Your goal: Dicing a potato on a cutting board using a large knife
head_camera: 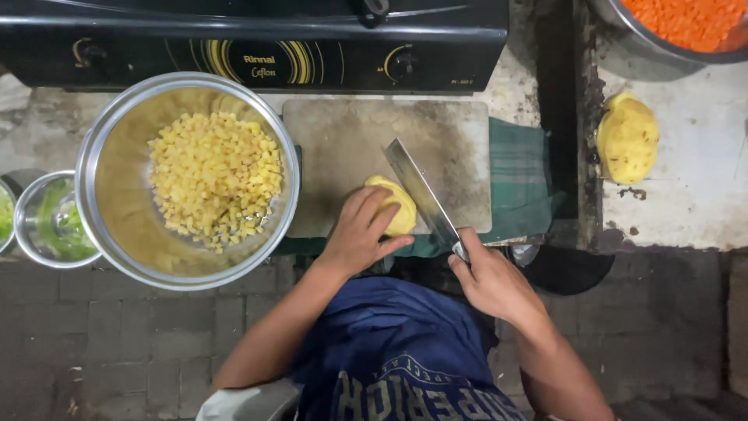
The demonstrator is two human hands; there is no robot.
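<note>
The left hand hides the near side of the peeled potato. The right hand hides the knife handle. The upper right edge cuts off the orange-filled bowl; the left edge cuts another bowl.

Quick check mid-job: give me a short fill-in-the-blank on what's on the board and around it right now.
1. The left hand presses a peeled potato on the ____ board.
2. The right hand holds a ____ by its handle, the blade beside the potato.
3. The large steel bowl holds ____ potato.
4. A second peeled potato lies to the ____ of the board.

Missing: cutting; knife; diced; right
</note>
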